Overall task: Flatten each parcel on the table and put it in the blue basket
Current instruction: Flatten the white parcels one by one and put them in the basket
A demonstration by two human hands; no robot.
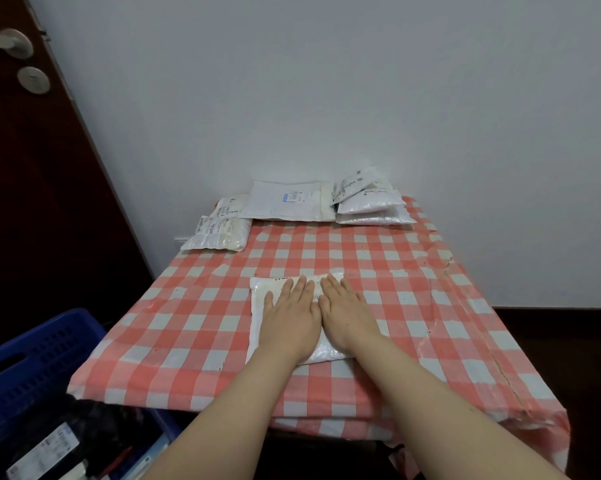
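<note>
A white bubble-wrap parcel (259, 318) lies in the middle of the table (413, 289), which has a red and white checked cloth. My left hand (290, 318) and my right hand (346, 315) lie side by side on top of it, palms down and fingers straight, pressing it flat. The hands hide most of the parcel's label. The blue basket (39, 362) stands at the lower left beside the table, with dark and labelled parcels inside it.
Several more white parcels wait along the far edge: a stack at the left (217, 230), a large flat one in the middle (288, 200), a pile at the right (370, 199). A dark door (32, 168) is on the left, a white wall behind.
</note>
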